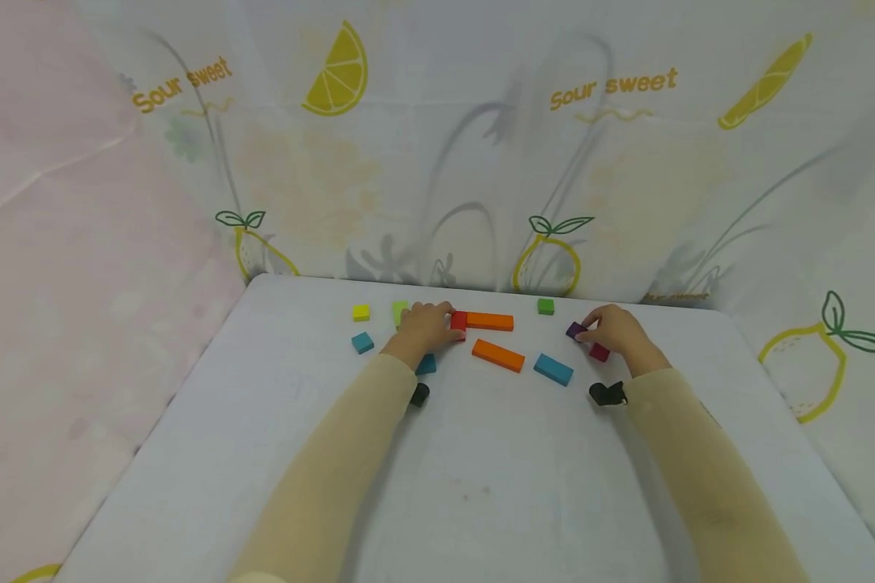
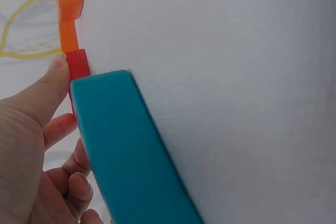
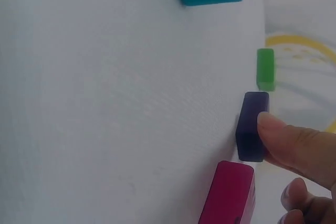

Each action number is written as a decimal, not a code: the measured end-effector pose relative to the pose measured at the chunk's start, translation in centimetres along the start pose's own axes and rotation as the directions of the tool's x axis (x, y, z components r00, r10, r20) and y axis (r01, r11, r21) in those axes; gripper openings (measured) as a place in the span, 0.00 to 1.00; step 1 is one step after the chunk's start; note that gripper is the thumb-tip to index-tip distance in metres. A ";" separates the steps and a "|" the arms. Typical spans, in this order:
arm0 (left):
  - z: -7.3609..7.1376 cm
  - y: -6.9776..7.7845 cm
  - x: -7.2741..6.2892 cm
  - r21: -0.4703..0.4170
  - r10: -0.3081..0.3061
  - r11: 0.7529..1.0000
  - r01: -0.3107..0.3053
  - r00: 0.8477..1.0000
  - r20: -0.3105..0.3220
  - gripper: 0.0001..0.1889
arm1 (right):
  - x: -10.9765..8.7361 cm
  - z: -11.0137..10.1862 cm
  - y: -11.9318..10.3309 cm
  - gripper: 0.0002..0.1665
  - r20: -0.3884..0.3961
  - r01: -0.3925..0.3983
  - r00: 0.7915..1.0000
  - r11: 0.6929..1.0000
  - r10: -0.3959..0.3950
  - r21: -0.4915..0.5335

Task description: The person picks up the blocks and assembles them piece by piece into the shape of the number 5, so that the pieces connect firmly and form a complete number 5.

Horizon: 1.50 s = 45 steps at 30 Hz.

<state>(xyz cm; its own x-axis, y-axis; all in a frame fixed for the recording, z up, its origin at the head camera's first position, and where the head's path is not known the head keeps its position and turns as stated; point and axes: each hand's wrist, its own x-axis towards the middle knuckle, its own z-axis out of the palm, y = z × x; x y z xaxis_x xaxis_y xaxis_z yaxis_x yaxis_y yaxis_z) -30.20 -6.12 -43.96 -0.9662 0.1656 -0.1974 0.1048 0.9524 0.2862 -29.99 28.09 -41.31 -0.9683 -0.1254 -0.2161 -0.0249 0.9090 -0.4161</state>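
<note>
In the head view my left hand [image 1: 424,330] pinches a red block [image 1: 458,321] between thumb and index finger. That block's far end meets a long orange block [image 1: 490,321]. The left wrist view shows the thumb [image 2: 47,90] on the red block [image 2: 79,64], partly hidden behind a large-looking teal block [image 2: 126,145]. On the right side, my right hand [image 1: 620,332] holds a small dark purple block [image 1: 574,330] by thumb and fingers. Close by the purple block lies a crimson block [image 3: 228,192], just under the right hand.
A second orange block [image 1: 498,355] and a blue block [image 1: 553,369] lie between the hands. Behind them sits a green block [image 1: 546,307]. Left of the left hand are yellow [image 1: 360,312], light green [image 1: 399,311] and blue-teal [image 1: 362,343] blocks. A printed cloth [image 1: 437,162] hangs behind the white table [image 1: 481,486].
</note>
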 end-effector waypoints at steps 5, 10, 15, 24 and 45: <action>-0.1 0.0 0.1 -0.001 0.003 1.000 -0.003 1.000 0.002 0.34 | 0.1 0.1 -0.1 0.22 0.010 -0.008 1.000 1.000 0.008 0.005; -0.2 0.0 0.1 0.002 0.001 1.000 -0.001 1.000 0.003 0.34 | 0.2 0.1 -0.5 0.22 0.011 0.004 1.000 1.000 -0.004 0.005; -0.2 0.0 0.0 0.000 -0.003 1.000 0.003 1.000 0.002 0.34 | 0.6 0.6 -1.1 0.21 0.014 0.014 1.000 1.000 -0.015 0.007; -0.1 -0.1 0.1 -0.008 -0.004 1.000 0.004 1.000 0.008 0.34 | 1.5 1.6 -3.3 0.19 0.022 0.064 0.998 0.998 -0.064 0.007; 0.1 -0.1 0.1 -0.010 -0.012 1.000 0.012 1.000 0.019 0.35 | 2.5 2.6 -5.9 0.20 0.058 0.090 0.994 0.996 -0.089 -0.002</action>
<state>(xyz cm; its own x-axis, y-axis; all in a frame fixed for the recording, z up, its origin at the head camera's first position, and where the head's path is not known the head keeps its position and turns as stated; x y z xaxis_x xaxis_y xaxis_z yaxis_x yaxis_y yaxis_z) -30.34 -6.17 -44.07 -0.9628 0.1589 -0.2187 0.0906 0.9519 0.2929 -31.62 21.34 -41.65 -0.9462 -0.2289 -0.2288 -0.1120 0.8948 -0.4321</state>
